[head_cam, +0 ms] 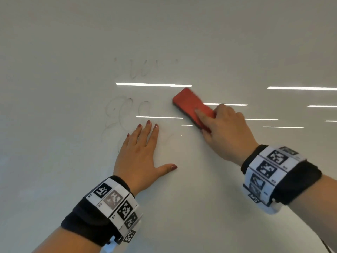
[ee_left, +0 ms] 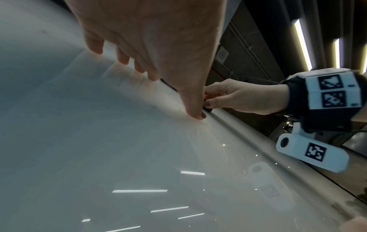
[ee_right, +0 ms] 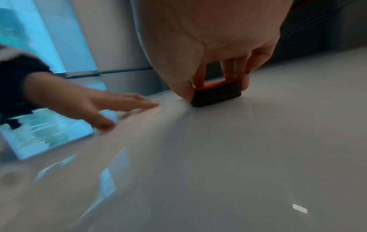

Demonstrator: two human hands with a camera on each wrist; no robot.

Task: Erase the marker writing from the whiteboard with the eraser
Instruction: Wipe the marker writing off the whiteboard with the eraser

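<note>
A white glossy whiteboard (head_cam: 73,52) fills the head view. Faint smeared marker writing (head_cam: 125,114) lies left of centre, with a fainter line of traces (head_cam: 138,70) above it. My right hand (head_cam: 224,128) grips a red eraser (head_cam: 191,105) with a dark felt base, pressed flat on the board right of the writing. In the right wrist view the eraser (ee_right: 216,94) sits under the fingers (ee_right: 228,69), thumb at its left end. My left hand (head_cam: 140,152) rests flat on the board, fingers straight, covering the writing's lower right part.
Bright strips of ceiling light (head_cam: 153,84) reflect on the board. In the left wrist view the board's right edge (ee_left: 248,138) runs diagonally, with a dark ceiling and lamps (ee_left: 301,44) beyond. The right wrist view shows a bright window (ee_right: 45,138) to the left.
</note>
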